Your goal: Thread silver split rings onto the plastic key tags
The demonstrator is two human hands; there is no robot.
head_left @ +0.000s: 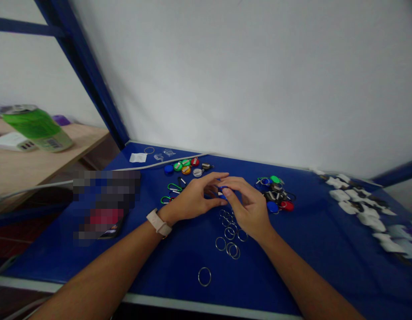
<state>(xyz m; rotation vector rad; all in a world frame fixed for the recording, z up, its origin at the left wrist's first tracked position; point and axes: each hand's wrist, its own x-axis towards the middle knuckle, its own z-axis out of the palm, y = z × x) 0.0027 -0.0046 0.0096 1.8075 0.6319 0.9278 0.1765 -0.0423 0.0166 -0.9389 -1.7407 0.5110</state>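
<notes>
My right hand (250, 209) is closed, its thumb and fingers pinching a small blue piece with a pale part (222, 192); its exact kind is too small and covered to tell. My left hand (195, 195) curves around the same piece from the other side, thumb and fingertips meeting it. Below the hands lie several metal split rings (230, 233), and one larger ring (204, 276) sits apart near the front edge. Coloured round badge reels (186, 170) and small carabiners (174, 187) rest behind and left of my left hand. Right of my right hand is a pile of reels with rings attached (275, 195).
The blue tabletop (179, 253) meets a white wall. A pixelated dark object (109, 204) lies at left, near a pale cable (159, 165). White-and-black pieces (359, 204) line the right side. A green can (37, 129) stands on a wooden table.
</notes>
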